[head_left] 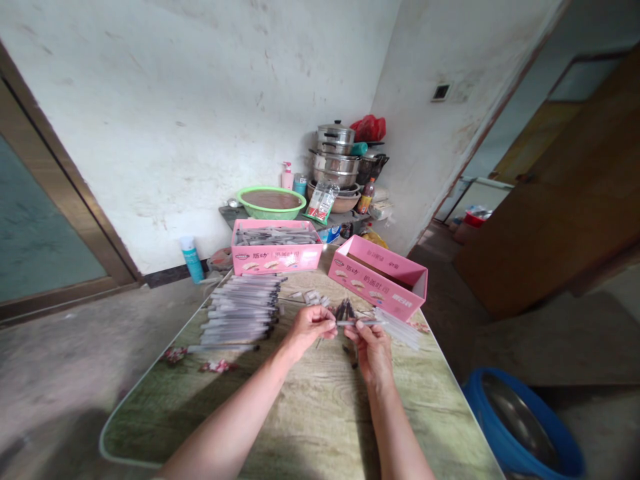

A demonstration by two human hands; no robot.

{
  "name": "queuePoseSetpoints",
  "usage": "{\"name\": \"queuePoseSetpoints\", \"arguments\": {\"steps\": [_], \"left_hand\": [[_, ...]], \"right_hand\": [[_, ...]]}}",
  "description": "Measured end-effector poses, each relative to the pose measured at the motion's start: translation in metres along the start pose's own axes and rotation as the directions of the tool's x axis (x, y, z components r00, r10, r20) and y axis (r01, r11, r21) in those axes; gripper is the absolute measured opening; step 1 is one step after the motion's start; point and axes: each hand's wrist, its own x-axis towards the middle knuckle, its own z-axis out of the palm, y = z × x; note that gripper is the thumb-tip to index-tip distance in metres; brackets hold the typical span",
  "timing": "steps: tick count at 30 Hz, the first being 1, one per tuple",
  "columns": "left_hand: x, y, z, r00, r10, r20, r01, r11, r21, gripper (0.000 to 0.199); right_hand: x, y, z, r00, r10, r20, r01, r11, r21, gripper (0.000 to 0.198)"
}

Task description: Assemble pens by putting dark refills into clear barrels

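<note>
A wood-patterned surface with a pale edge and printed pink flowers (320,413) stretches beneath the work, with a round blue plastic tub (475,393) low to its right. Toward its far end stand two open pink cardboard boxes: the left one (277,262) filled with slim greyish sticks (275,236), the right one (373,283) angled. In front of the left box lies a broad row of translucent, dark-tipped plastic pens (240,313). The left hand (314,323) and right hand (374,347) are both closed in fingertip pinches on one slim greyish tube (346,323), held roughly level above the surface, between the pens and a fanned bundle of clear plastic tubes (403,330). Just beyond the hands lie a cluster of small dark pieces (345,309) and some short white pieces (311,297).
</note>
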Motion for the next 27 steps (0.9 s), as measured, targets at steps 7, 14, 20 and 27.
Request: {"name": "queuePoseSetpoints", "arguments": {"steps": [7, 14, 20, 27], "left_hand": [[-0.0016, 0.0027, 0.0021, 1.0, -0.012, -0.005, 0.012, 1.0, -0.007, 0.042], [-0.0036, 0.0036, 0.0007, 1.0, -0.009, 0.026, 0.009, 1.0, -0.017, 0.04], [0.0007, -0.0003, 0.0001, 1.0, 0.008, 0.002, -0.008, 1.0, -0.008, 0.041], [0.0016, -0.0059, -0.0025, 1.0, 0.007, -0.02, -0.005, 0.993, 0.116, 0.046]], "right_hand": [[0.0001, 0.0009, 0.0005, 1.0, -0.008, 0.01, 0.008, 1.0, -0.008, 0.025], [0.0007, 0.0013, 0.0, 1.0, -0.015, 0.008, 0.016, 1.0, -0.015, 0.024], [0.0007, 0.0027, 0.0008, 1.0, -0.015, -0.004, 0.015, 0.999, -0.03, 0.025], [0.003, 0.0047, -0.0029, 1.0, -0.014, -0.024, 0.013, 1.0, -0.006, 0.025]]}}
